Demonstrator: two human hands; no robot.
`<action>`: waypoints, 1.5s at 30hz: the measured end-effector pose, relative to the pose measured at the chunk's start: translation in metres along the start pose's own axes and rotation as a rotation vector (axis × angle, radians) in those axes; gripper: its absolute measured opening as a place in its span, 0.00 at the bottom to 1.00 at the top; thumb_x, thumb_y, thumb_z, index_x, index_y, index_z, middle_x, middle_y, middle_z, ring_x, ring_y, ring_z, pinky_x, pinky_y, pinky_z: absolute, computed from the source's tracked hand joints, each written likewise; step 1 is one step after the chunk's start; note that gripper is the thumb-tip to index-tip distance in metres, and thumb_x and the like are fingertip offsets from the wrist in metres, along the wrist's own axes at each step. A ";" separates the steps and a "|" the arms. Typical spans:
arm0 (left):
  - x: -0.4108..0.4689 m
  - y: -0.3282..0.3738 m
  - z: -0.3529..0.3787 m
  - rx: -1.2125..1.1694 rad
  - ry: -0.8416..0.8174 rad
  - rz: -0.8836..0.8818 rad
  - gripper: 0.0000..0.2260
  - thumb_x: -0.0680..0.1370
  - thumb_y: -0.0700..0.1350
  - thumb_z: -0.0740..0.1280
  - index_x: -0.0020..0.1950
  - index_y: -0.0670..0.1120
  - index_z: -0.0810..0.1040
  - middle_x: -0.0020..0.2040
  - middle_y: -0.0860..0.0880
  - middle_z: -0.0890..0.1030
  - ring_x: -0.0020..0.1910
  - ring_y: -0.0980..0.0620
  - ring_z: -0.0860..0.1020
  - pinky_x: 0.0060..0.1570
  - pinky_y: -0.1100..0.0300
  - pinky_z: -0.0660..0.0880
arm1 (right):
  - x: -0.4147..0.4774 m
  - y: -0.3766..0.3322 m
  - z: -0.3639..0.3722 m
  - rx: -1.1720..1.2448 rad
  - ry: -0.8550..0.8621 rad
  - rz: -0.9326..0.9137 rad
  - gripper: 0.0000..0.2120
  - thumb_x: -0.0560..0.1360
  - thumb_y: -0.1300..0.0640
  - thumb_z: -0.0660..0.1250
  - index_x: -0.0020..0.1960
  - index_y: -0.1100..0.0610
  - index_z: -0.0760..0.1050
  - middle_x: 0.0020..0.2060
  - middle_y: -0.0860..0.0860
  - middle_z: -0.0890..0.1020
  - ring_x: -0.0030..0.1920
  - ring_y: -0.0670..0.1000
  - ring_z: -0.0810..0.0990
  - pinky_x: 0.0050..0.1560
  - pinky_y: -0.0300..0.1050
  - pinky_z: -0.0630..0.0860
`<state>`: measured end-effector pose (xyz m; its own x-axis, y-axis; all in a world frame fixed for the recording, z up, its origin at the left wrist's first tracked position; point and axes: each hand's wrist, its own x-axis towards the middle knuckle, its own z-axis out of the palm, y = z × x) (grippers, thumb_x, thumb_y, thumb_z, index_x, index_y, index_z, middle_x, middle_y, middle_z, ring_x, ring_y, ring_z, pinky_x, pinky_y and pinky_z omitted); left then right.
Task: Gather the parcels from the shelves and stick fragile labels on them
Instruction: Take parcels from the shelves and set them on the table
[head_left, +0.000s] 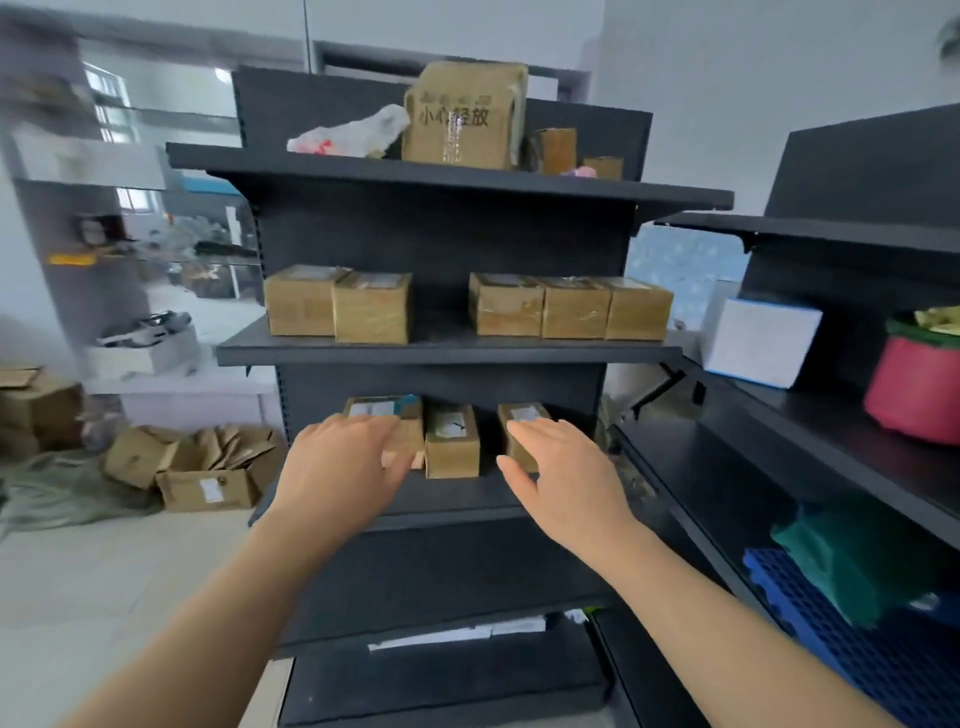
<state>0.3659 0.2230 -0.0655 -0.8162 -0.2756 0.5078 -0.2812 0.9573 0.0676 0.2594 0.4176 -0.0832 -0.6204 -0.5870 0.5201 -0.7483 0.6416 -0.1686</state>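
Three small brown parcels stand on the third shelf (447, 493) of a dark shelf unit. My left hand (343, 462) lies with straight fingers over the left parcel (410, 431). My right hand (563, 473) reaches with spread fingers to the right parcel (519, 421), fingertips on its top. The middle parcel (451, 441) stands free between my hands. On the shelf above are several more brown parcels, two on the left (337, 306) and three on the right (571, 306). A large taped box (465, 117) sits on the top shelf.
A second dark shelf unit (810, 447) stands at the right with a white box (761, 340), a red container (917, 387), green cloth and a blue crate (852, 634). Open cardboard boxes (197, 467) lie on the floor at the left. A white plastic bag (353, 132) lies on the top shelf.
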 end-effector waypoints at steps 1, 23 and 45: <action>0.013 -0.008 0.004 0.011 -0.009 -0.038 0.14 0.78 0.57 0.59 0.58 0.52 0.76 0.53 0.51 0.81 0.54 0.48 0.77 0.50 0.54 0.71 | 0.020 0.004 0.008 -0.001 -0.011 -0.018 0.22 0.80 0.47 0.58 0.70 0.54 0.69 0.67 0.49 0.74 0.70 0.50 0.69 0.72 0.45 0.61; 0.298 -0.194 0.106 -0.110 -0.042 -0.138 0.30 0.77 0.56 0.64 0.74 0.46 0.60 0.64 0.43 0.75 0.59 0.44 0.75 0.48 0.53 0.74 | 0.348 -0.004 0.149 0.129 0.001 0.064 0.26 0.78 0.42 0.59 0.73 0.50 0.64 0.70 0.49 0.71 0.66 0.50 0.73 0.63 0.48 0.73; 0.312 -0.163 0.142 -0.515 0.157 -0.179 0.37 0.67 0.57 0.75 0.72 0.49 0.67 0.56 0.49 0.81 0.51 0.50 0.80 0.50 0.59 0.75 | 0.354 0.029 0.164 0.611 -0.063 0.110 0.33 0.75 0.48 0.67 0.75 0.52 0.59 0.60 0.41 0.75 0.58 0.44 0.77 0.62 0.46 0.74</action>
<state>0.0857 -0.0317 -0.0405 -0.6826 -0.4587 0.5689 -0.0934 0.8269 0.5546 -0.0206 0.1477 -0.0414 -0.7000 -0.5734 0.4257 -0.6670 0.3119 -0.6766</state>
